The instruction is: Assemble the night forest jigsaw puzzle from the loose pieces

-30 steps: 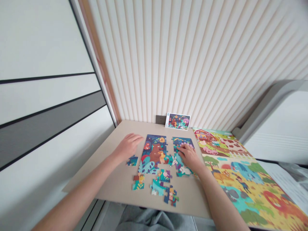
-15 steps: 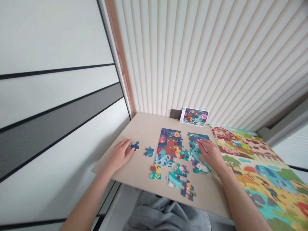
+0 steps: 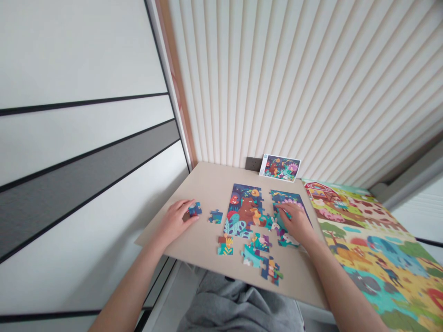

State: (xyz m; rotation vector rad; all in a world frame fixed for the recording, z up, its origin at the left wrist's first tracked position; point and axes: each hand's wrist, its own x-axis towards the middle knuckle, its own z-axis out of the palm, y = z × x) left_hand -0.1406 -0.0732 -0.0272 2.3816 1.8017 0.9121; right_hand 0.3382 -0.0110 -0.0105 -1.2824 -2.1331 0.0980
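On the left part of the tabletop, my left hand (image 3: 177, 220) has its thumb and fingers around a dark blue jigsaw puzzle piece (image 3: 196, 209). Another loose blue piece (image 3: 215, 216) lies just to the right of it. My right hand (image 3: 293, 220) rests on the joined right section (image 3: 282, 197), which shows a pink fan-tailed bird; its fingers stretch over the section's left edge and cover part of it. Left of that hand is a bigger joined section (image 3: 246, 207) with a brown bear. A gap separates the two sections at the top.
Loose or joined pieces (image 3: 225, 245) (image 3: 252, 256) (image 3: 272, 270) lie near the board's (image 3: 207, 184) front edge. A picture card (image 3: 280, 168) leans on the ribbed wall beside a socket (image 3: 254, 163). Completed-looking farm and animal puzzles (image 3: 356, 203) cover the right side.
My right hand has shifted left across the right section, uncovering more of the pink bird. The piece at my left hand has turned slightly. The view has moved a little.
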